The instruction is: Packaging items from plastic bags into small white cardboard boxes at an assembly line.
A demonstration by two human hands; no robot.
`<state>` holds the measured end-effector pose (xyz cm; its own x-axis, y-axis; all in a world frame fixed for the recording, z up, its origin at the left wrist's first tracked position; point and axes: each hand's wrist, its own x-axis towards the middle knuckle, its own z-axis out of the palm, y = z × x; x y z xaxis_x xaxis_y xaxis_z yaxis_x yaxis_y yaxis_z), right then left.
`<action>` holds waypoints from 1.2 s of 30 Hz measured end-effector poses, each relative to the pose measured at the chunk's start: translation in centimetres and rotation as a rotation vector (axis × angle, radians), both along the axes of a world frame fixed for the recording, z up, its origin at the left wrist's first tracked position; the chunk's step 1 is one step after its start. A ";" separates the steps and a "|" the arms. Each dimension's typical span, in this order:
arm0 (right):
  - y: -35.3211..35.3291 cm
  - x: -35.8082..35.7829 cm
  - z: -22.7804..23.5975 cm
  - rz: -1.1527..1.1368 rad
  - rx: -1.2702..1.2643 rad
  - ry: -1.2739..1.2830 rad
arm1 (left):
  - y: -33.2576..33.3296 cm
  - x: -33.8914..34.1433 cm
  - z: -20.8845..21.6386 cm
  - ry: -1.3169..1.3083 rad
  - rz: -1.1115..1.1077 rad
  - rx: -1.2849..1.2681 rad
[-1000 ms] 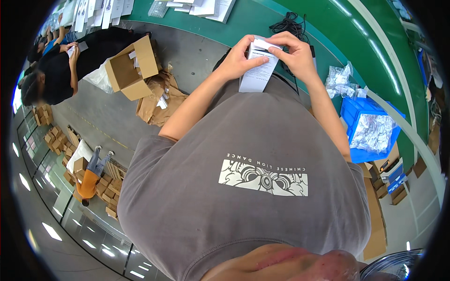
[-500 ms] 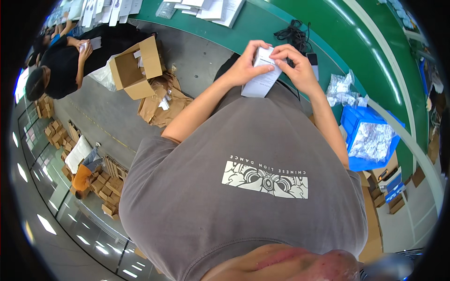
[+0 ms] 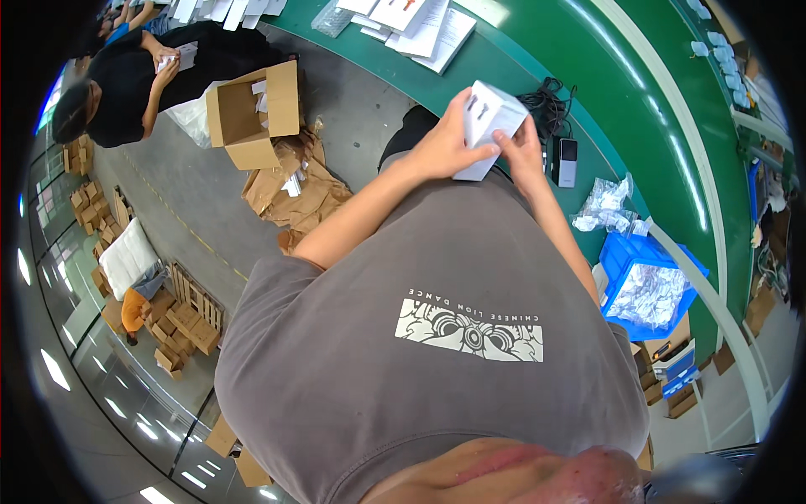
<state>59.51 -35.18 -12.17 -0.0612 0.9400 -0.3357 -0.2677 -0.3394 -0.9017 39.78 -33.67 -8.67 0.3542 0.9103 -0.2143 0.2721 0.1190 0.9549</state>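
A white carton with a small printed picture on one face is held tilted in front of my shirt, at the edge of the green table. My left hand wraps around its left side, thumb lying across the lower part. My right hand grips the right side, fingertips pressed on a face. The carton's underside and some fingers behind it are hidden.
Flat white boxes lie on the green table, with black cables, a small grey device, a plastic bag and a blue bin of silvery packets. Left are an open cardboard box, brown paper and a co-worker.
The carton has been turned, so a face with a printed picture now shows in place of a text-covered one. My right hand has shifted lower along its side. The whole view has shifted slightly.
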 end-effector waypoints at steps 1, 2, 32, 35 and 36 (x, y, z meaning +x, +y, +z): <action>0.8 0.0 -0.5 -0.039 -0.109 0.157 | 1.4 -0.3 1.1 0.068 -0.053 0.071; 1.8 0.0 -1.1 -0.080 -0.218 0.314 | 3.8 -1.9 2.4 0.233 -0.126 0.225; 16.5 -14.3 -13.0 -0.605 -0.206 -0.343 | 30.6 -20.6 -4.8 -0.164 -0.234 -0.650; 16.0 -14.9 -13.8 -0.574 -0.227 -0.537 | 30.1 -20.0 -4.9 -0.212 -0.182 -0.660; 16.3 -15.5 -13.8 -0.610 -0.252 -0.302 | 30.0 -19.9 -4.7 -0.196 -0.190 -0.658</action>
